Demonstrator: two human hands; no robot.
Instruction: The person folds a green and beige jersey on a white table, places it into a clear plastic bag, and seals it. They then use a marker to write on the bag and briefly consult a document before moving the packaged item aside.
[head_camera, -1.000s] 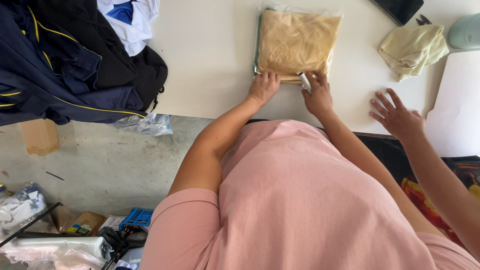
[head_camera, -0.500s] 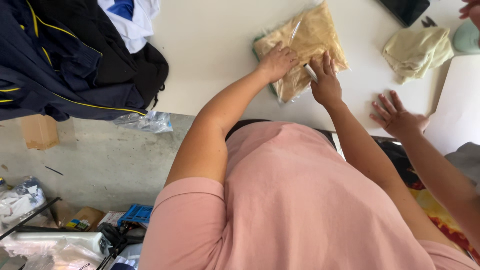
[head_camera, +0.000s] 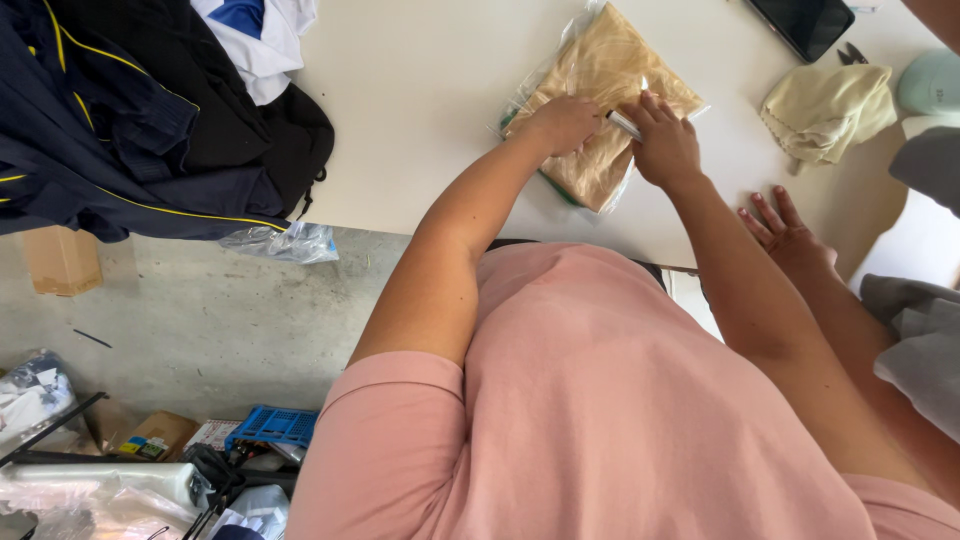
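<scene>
One clear plastic bag holding a folded tan garment (head_camera: 600, 95) lies flat on the white worktop (head_camera: 420, 110), straight ahead of the person, its long axis on a diagonal from near-left to far-right, rotated against the worktop edge. Both hands sit on its near half, about equally close. The left hand (head_camera: 562, 122) is curled, knuckles down, pressing the bag's left side. The right hand (head_camera: 665, 145) is clenched round a small whitish cylinder-like object (head_camera: 624, 124), pinched against the bag between the two hands; what it is cannot be told. Just right of the right arm a co-worker's hand (head_camera: 785, 235) lies flat and spread on the worktop, holding nothing. Further out, counted: one pale yellow crumpled cloth (head_camera: 828, 108) far right, well apart from the bag; one dark phone or tablet (head_camera: 808, 25) at the far edge; one pale green rounded thing (head_camera: 932, 82), cut off by the frame. Far left, one heap of dark navy clothing with yellow piping (head_camera: 110, 130), one white garment (head_camera: 262, 45) on it. One crumpled clear bag (head_camera: 280, 242) hangs at the worktop edge.
</scene>
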